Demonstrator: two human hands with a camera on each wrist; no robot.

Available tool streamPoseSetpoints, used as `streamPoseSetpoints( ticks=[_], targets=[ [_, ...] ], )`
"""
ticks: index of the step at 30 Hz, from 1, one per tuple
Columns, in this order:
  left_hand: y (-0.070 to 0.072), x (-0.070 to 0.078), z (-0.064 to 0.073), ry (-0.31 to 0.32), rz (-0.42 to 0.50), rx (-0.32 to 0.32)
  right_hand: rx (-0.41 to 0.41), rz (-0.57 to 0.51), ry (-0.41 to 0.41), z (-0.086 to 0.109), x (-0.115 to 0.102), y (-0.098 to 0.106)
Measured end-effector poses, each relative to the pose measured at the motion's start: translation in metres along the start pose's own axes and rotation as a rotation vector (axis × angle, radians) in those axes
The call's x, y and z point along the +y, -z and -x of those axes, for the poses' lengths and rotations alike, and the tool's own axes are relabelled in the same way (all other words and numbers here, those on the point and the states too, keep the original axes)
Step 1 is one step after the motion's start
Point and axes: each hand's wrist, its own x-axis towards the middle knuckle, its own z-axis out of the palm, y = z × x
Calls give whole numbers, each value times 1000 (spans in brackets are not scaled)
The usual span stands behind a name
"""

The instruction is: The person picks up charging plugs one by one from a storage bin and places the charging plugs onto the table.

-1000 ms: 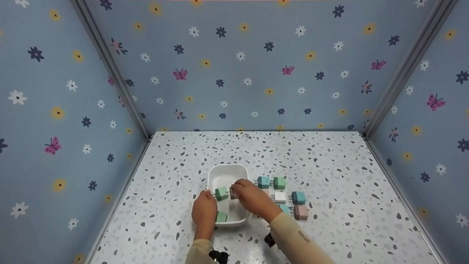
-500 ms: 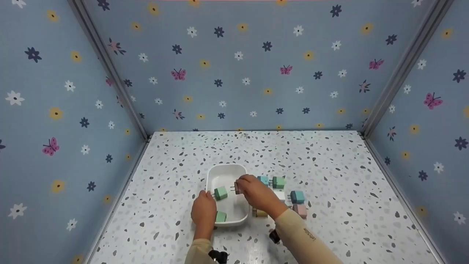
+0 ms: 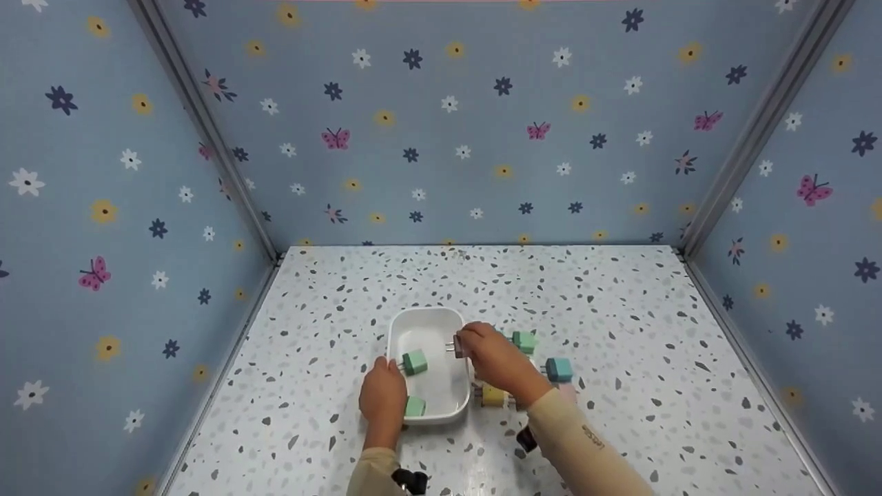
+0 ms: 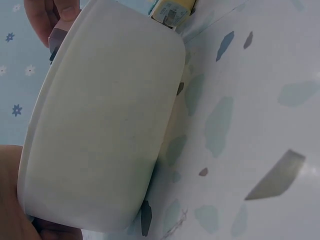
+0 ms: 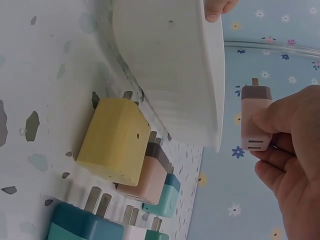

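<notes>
My left hand (image 3: 383, 395) grips the left rim of a white plastic tub (image 3: 444, 386). Two green plug chargers lie inside: one charger (image 3: 416, 362) near the middle of the left side, the other charger (image 3: 415, 406) at the near end, partly covered by the hand. Above the tub's right rim, my right hand (image 3: 497, 355) pinches a pink charger (image 5: 256, 117) between thumb and fingers. Its brown-grey end and metal prongs point left in the head view. In the right wrist view, fingertips (image 5: 214, 9) of the left hand show over the rim.
Several more chargers stand close to the tub's right side: a yellow charger (image 5: 112, 142), a pink charger (image 5: 145, 182), a blue charger (image 3: 559, 370) and a green charger (image 3: 525, 342). The right forearm covers some. Flowered blue panels (image 3: 441, 138) enclose the speckled table (image 3: 620, 289).
My right hand has drawn the pink charger rightward, from beside the green charger over the tub to the right rim. The left hand has kept its place on the tub.
</notes>
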Motion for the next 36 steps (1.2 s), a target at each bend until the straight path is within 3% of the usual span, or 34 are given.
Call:
streamPoseSetpoints(
  ticks=[4, 15, 20, 28, 36],
  targets=[
    [-1, 0, 0, -3, 6, 6, -7, -32, -54, 2, 3, 2],
    [-1, -1, -1, -1, 17, -3, 24, -9, -101, 6, 15, 7],
    [-1, -2, -2, 8, 16, -25, 56, -11, -88, 8, 23, 6],
    [0, -2, -1, 29, 7, -67, 75, 27, -139, 18, 37, 7],
    [-1, -1, -2, 9, 11, -35, 89, 37, -177, 25, 47, 12]
  ],
)
